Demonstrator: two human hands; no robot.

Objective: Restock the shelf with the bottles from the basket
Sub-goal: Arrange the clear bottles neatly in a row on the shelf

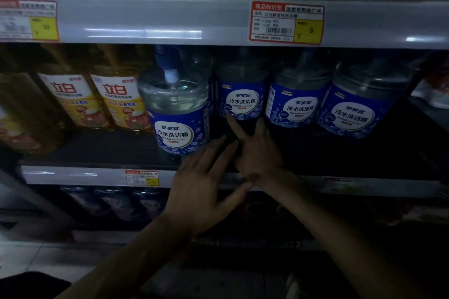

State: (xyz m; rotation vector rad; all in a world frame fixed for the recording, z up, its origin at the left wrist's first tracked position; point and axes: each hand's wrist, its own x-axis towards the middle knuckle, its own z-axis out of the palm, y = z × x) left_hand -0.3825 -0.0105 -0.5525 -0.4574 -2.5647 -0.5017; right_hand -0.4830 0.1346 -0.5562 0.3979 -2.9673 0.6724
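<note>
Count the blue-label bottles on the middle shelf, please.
4: front bottle near the shelf edge, leaning; second bottle, third bottle and fourth bottle further back to its right. More may hide behind.

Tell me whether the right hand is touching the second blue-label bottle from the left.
Touching. In the head view the right hand has its index fingertip on the lower edge of the second blue-label bottle's label; no gap shows.

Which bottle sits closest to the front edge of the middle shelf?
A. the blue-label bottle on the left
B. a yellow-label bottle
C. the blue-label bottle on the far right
A: the leftmost blue-label bottle stands forward of the other blue-label bottles and the yellow-label bottles, near the shelf edge, with the left hand and right hand open just in front of it.
</note>
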